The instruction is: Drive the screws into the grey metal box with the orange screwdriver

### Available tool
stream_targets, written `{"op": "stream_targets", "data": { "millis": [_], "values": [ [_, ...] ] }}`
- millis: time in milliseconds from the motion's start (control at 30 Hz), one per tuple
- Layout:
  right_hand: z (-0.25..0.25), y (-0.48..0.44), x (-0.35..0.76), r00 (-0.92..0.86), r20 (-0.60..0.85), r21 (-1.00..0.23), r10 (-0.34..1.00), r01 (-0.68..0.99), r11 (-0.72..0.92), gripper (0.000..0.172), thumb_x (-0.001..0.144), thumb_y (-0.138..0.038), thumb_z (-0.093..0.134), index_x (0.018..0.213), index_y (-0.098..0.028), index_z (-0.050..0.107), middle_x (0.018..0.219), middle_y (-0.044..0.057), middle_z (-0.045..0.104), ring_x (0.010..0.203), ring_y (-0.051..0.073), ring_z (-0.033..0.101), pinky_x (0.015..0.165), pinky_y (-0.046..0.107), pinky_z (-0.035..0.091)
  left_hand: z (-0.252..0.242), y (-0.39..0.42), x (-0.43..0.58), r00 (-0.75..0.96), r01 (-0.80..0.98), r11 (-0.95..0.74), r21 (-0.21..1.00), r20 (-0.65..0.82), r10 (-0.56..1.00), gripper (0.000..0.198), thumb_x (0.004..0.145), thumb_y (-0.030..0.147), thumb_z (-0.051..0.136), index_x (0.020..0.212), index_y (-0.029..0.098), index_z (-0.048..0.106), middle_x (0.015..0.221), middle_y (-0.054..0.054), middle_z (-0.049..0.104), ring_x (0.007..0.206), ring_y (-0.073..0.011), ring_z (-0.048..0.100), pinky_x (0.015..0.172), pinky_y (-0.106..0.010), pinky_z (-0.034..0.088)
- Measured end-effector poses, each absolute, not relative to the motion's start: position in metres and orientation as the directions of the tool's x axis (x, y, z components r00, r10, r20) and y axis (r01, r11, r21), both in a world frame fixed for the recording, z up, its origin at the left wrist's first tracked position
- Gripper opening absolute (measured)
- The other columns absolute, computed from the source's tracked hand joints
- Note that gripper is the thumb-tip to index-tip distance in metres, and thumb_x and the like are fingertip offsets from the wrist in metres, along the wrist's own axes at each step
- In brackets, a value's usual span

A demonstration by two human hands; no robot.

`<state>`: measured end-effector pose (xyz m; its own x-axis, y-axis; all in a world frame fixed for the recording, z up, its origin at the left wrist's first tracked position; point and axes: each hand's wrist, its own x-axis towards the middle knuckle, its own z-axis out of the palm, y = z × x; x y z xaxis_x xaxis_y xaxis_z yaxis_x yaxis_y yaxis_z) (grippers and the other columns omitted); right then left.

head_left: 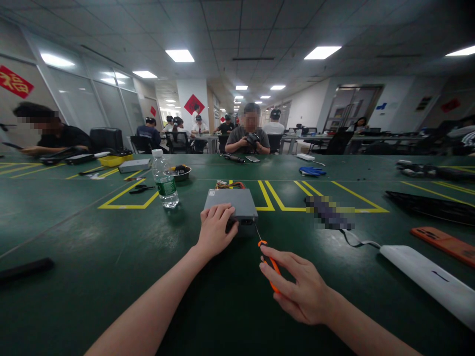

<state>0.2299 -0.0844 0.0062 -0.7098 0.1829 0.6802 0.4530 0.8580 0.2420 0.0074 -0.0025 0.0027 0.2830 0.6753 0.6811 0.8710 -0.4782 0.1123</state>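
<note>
A grey metal computer power supply [241, 200] lies on the green table in front of me, its bundle of coloured cables [230, 185] at the far side. My left hand [218, 228] is closed over its near left corner, fingers on the top and thumb at the near face. In my right hand [297, 282] is a screwdriver [273, 269] with an orange and black handle, pinched between thumb and fingers. The shaft points up and left, and its tip is at the near right edge of the power supply. Whether the tip sits in a screw is too small to tell.
Left of the power supply stands a water bottle [166, 180], with a metal bowl [181, 172] behind it. To the right lie a white power strip [426, 277], an orange phone [443, 242] and blue gloves [312, 171]. A person [249, 136] sits across the table holding a black object.
</note>
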Motion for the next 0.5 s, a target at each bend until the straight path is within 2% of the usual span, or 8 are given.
{"op": "stream_targets", "data": {
  "millis": [200,300,400,500],
  "values": [
    [0.0036,-0.0836,0.2282,-0.675,0.727,0.267,0.124,0.445,0.855,0.022,0.083,-0.025,0.050,0.101,-0.012,0.051,0.108,0.020,0.057,0.088,0.020,0.059,0.065,0.031,0.049,0.0015,-0.0012,0.0078,0.282,0.873,-0.475,0.110,0.681,0.676,0.027,0.080,0.031,0.052,0.107,0.025,0.053,0.118,-0.004,0.056,0.109,-0.0231,0.046,0.089,-0.040,0.030],
    [0.0055,-0.0866,0.2251,-0.668,0.735,0.264,0.121,0.445,0.856,0.018,0.084,-0.023,0.050,0.097,-0.011,0.051,0.104,0.019,0.059,0.082,0.018,0.059,0.066,0.030,0.050,0.0011,-0.0007,0.0081,0.282,0.872,-0.476,0.112,0.680,0.677,0.028,0.080,0.032,0.052,0.107,0.025,0.053,0.118,-0.004,0.055,0.109,-0.0232,0.046,0.089,-0.040,0.030],
    [0.0082,-0.0902,0.2255,-0.676,0.722,0.304,0.143,0.497,0.813,0.013,0.085,-0.019,0.049,0.096,-0.013,0.052,0.104,0.018,0.058,0.084,0.017,0.059,0.068,0.029,0.051,0.0008,-0.0005,0.0084,0.280,0.873,-0.475,0.113,0.680,0.678,0.028,0.080,0.032,0.052,0.107,0.025,0.053,0.119,-0.004,0.055,0.109,-0.0234,0.046,0.088,-0.040,0.030],
    [0.0073,-0.0906,0.2319,-0.696,0.692,0.354,0.194,0.561,0.749,0.021,0.086,-0.014,0.047,0.106,-0.014,0.052,0.111,0.020,0.053,0.096,0.020,0.057,0.073,0.030,0.052,0.0005,-0.0004,0.0092,0.279,0.874,-0.474,0.112,0.683,0.675,0.028,0.080,0.032,0.052,0.107,0.025,0.053,0.118,-0.004,0.056,0.109,-0.0229,0.046,0.089,-0.040,0.030]
  ]
}}
